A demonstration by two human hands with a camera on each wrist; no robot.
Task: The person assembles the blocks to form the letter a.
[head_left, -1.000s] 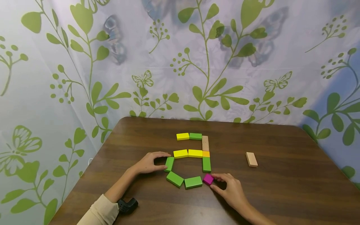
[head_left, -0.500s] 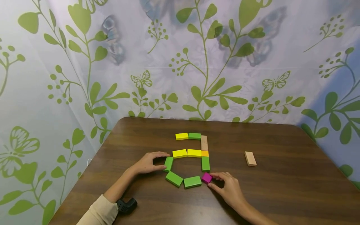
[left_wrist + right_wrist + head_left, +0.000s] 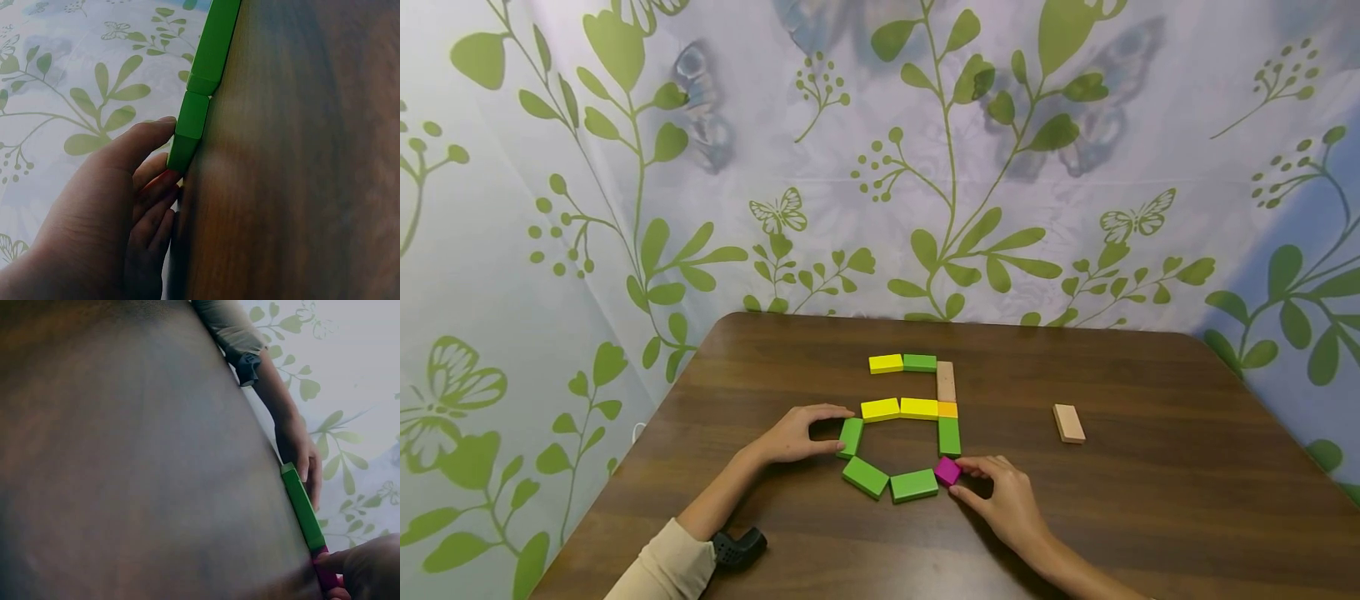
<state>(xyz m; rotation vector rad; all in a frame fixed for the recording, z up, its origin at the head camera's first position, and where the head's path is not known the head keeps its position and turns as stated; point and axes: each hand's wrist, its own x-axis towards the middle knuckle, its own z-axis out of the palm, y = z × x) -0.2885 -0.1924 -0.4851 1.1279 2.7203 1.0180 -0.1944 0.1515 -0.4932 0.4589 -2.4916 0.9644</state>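
Observation:
Between the thumb and fingers of my right hand (image 3: 1009,504) is a small magenta block (image 3: 947,472), flat on the table. It meets the right end of a green block (image 3: 914,485) and lies just below another green block (image 3: 949,437). My left hand (image 3: 790,435) holds the upright green block (image 3: 851,437) at the left of the ring, thumb at its lower end and a finger at its top. A slanted green block (image 3: 866,477) lies below that one. Two yellow blocks (image 3: 880,410) and a small orange block (image 3: 948,409) form the ring's top.
Above the ring, a natural wood block (image 3: 946,381) joins a green block (image 3: 919,363) and a yellow block (image 3: 885,363). A loose pale wood block (image 3: 1068,423) lies to the right on the brown table (image 3: 1180,492). A patterned curtain (image 3: 820,167) hangs behind the table.
The magenta block has slid a little left and up in my right hand, closing the gap to the lower green block. My left hand stays in place.

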